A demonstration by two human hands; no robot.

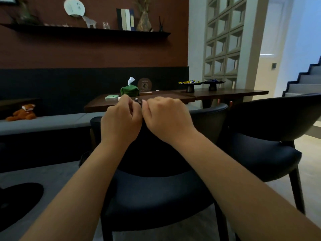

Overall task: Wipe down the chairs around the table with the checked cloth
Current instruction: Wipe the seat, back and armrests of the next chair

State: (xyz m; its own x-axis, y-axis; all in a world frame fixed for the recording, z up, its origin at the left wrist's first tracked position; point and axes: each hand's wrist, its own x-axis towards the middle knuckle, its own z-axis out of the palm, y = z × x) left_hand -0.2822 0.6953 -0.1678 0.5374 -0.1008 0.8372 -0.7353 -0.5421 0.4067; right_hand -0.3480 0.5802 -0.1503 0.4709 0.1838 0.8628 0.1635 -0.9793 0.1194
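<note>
Cloth: only a small dark, patterned scrap of the checked cloth shows between the two fists, above the near chair's backrest; probably light, soft and limp, best gathered in a bunch.
Left hand: fingers curled tight, pinching the cloth.
Right hand: fingers curled, gripping its other end.
Chairs: dark upholstered seat below, a second chair to the right, both at the wooden worktop.

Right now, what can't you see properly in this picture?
Head view only:
- Cloth: just a dark scrap shows between the left hand and right hand; curled fingers hide the rest, so no checks visible.
- Near chair: arms cover its backrest; legs cut off below.
- Round plaque on the table: lettering too small.
</note>
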